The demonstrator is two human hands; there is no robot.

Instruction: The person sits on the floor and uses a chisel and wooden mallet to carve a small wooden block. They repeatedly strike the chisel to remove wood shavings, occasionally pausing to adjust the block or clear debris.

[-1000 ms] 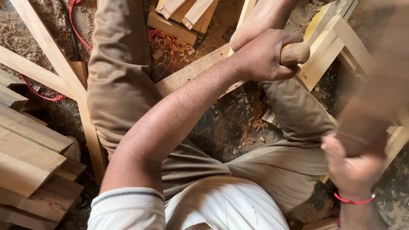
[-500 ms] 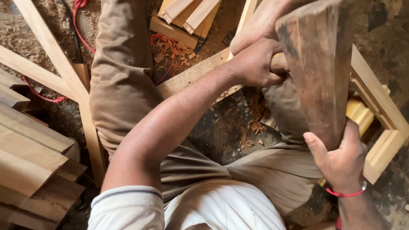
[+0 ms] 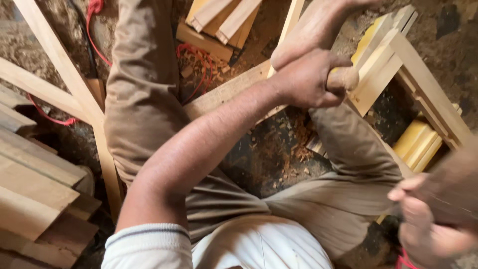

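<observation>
Now | left hand [image 3: 306, 79] grip: chisel handle [image 3: 343, 78], axis upright | right hand [image 3: 428, 229] grip: blurred, cannot tell

The left arm stretches forward from the shoulder, bare below a short sleeve, its left hand [image 3: 308, 79] clenched in a fist around a rounded wooden handle [image 3: 343, 78]. The right hand [image 3: 430, 224] sits low at the right edge, blurred, fingers curled inward, a red band at the wrist

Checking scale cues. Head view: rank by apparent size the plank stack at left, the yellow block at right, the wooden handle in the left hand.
1. Plank stack
2. Yellow block
3. Wooden handle, mostly hidden inside the left hand, so its full size is unsure.
</observation>
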